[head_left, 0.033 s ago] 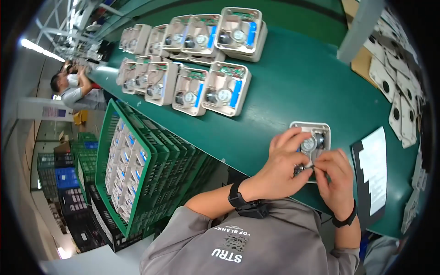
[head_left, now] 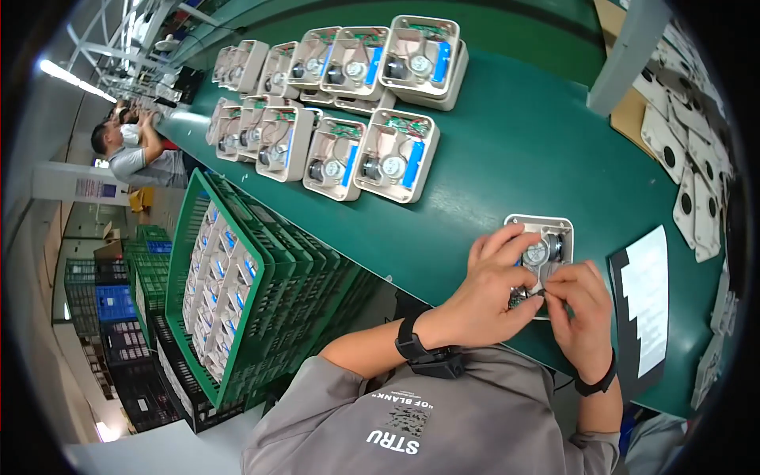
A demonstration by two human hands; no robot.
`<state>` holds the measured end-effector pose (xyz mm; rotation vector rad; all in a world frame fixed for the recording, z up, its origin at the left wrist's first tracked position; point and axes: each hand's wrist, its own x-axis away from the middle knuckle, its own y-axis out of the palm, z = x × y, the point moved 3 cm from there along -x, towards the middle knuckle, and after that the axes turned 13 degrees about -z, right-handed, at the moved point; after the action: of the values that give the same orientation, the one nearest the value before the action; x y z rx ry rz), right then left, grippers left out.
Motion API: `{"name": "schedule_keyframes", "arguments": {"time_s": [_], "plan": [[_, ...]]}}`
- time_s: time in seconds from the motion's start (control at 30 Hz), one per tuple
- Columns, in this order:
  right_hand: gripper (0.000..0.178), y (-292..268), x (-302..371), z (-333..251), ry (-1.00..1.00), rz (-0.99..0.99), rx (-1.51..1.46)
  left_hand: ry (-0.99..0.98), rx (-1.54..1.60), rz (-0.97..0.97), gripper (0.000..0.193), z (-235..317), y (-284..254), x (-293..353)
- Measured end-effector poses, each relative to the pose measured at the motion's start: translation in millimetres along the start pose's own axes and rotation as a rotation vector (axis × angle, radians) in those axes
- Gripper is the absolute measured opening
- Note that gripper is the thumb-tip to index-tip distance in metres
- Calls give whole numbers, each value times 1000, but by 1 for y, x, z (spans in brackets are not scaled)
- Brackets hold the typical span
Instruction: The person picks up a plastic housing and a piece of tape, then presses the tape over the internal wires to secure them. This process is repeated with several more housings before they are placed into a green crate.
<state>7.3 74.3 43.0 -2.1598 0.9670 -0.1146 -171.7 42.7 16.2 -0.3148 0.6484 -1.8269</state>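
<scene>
A white plastic housing (head_left: 541, 220) lies open side up on the green table near its front edge. Inside it are a round silver part (head_left: 537, 252), a dark cylindrical part (head_left: 556, 248) and a bit of circuit board (head_left: 517, 298). My left hand (head_left: 484, 294) reaches over the housing's left side, its fingers bent and closed around the circuit board area. Against its thumb, the closed fingertips of my right hand (head_left: 582, 305) pinch at the near end of the housing. Whatever small thing sits between the fingertips is hidden.
Rows of similar filled housings (head_left: 396, 158) stand at the far left of the table. Stacked green crates (head_left: 257, 317) adjoin its left edge. A paper sheet (head_left: 645, 297) lies on the right, beyond it white cover plates (head_left: 669, 146). A grey post (head_left: 625, 59) rises at the back.
The whole view has shifted very slightly. Both hands stay at the near end of the housing, with barely any finger movement.
</scene>
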Motion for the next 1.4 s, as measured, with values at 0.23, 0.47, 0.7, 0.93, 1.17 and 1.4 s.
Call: {"name": "schedule_keyframes", "arguments": {"time_s": [0.23,0.47,0.7,0.93,1.17,1.4], "plan": [[19,-3,-1,2,-1,0,-37,-28,32,-42,15,-1,-3,-2],[15,-1,-7,16,30,-15,-149,20,-16,-100,17,-6,-11,-5],[18,9,-1,12,66,-2,63,78,-189,-53,22,-5,-5,-1],[19,12,-2,17,76,-37,131,127,-203,18,23,-8,2,-9],[17,15,-1,21,64,-54,96,130,-221,8,24,-9,0,-11],[16,9,-5,19,119,-116,127,150,-210,-15,22,-10,0,-16]]}}
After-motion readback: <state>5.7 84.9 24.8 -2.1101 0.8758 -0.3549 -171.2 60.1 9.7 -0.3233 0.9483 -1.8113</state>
